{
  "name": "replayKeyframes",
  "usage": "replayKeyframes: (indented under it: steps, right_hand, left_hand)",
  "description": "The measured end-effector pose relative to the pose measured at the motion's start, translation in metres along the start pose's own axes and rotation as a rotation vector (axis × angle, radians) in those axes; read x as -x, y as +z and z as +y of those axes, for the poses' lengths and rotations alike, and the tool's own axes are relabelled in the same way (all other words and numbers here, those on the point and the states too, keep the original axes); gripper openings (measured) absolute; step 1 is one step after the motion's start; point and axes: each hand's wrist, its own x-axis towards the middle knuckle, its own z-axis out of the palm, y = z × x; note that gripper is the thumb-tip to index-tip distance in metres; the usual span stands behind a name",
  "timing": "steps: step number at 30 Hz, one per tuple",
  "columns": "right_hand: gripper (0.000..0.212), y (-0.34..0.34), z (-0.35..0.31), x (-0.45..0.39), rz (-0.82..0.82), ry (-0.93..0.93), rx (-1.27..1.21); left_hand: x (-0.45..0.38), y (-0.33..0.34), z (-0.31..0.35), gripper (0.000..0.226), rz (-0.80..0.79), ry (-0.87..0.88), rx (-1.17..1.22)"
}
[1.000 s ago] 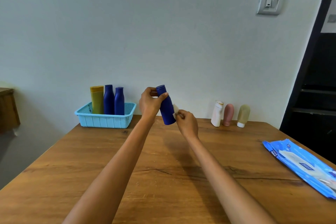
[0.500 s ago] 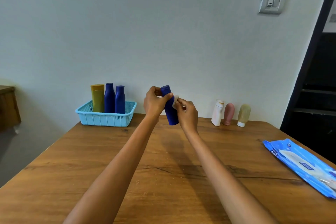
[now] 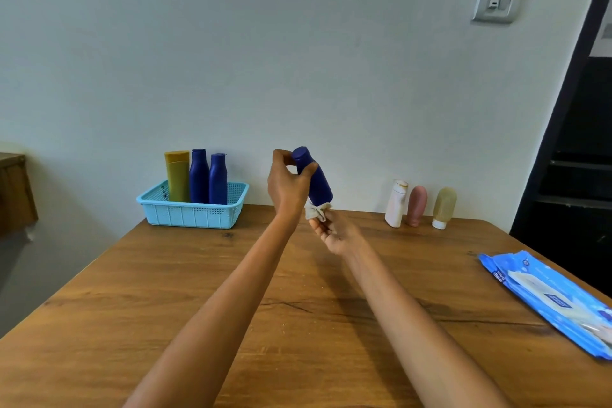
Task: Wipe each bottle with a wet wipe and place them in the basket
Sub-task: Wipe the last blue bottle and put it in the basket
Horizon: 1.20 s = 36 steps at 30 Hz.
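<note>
My left hand [image 3: 287, 185] grips a dark blue bottle [image 3: 316, 180] near its cap, tilted and held above the table's far middle. Under the bottle's base my right hand [image 3: 332, 230] pinches a crumpled wet wipe [image 3: 316, 210] against it, palm turned up. The light blue basket [image 3: 192, 214] stands at the far left with a yellow bottle [image 3: 178, 175] and two blue bottles [image 3: 208, 177] upright inside. A white bottle [image 3: 395, 204], a pink bottle [image 3: 417, 205] and a beige bottle [image 3: 443, 207] stand in a row by the wall at the right.
A blue wet-wipe pack [image 3: 549, 298] lies near the wooden table's [image 3: 165, 308] right edge. A wooden piece of furniture [image 3: 15, 189] sits off the left side. A dark doorway is at the right.
My right hand with the wipe slid from the bottle's side down to its base and turned palm up. The bottle stayed in my left hand, tilted a little more.
</note>
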Motion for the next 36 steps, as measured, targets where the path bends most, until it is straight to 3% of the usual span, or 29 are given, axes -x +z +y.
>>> replayKeyframes:
  steps: [3, 7, 11, 17, 24, 29, 36]
  right_hand:
    - [0.021, 0.006, -0.003, 0.005, -0.041, 0.016, -0.112]
    - [0.012, 0.009, -0.013, 0.005, 0.020, -0.149, 0.008]
    - [0.012, 0.009, -0.019, 0.011, -0.056, -0.233, 0.055]
    - [0.010, 0.012, -0.022, 0.012, -0.053, -0.314, -0.017]
    - [0.012, 0.004, -0.018, 0.004, 0.043, -0.306, -0.052]
    - [0.012, 0.029, -0.015, 0.005, -0.037, -0.337, -0.111]
    - [0.027, 0.108, -0.005, -0.005, -0.165, -0.252, 0.056]
  left_hand:
    - [0.005, -0.001, -0.007, 0.034, -0.046, 0.014, -0.060]
    - [0.010, -0.001, -0.022, 0.035, -0.092, 0.006, -0.140]
    - [0.005, -0.003, -0.028, 0.035, -0.130, 0.005, -0.183]
    - [0.001, -0.007, -0.034, 0.036, -0.166, -0.025, -0.223]
    - [-0.010, -0.021, -0.021, 0.038, -0.058, -0.060, -0.115]
    - [-0.041, -0.056, -0.001, 0.037, 0.070, -0.043, -0.057]
    - [-0.103, -0.098, -0.002, 0.045, 0.162, -0.078, -0.172]
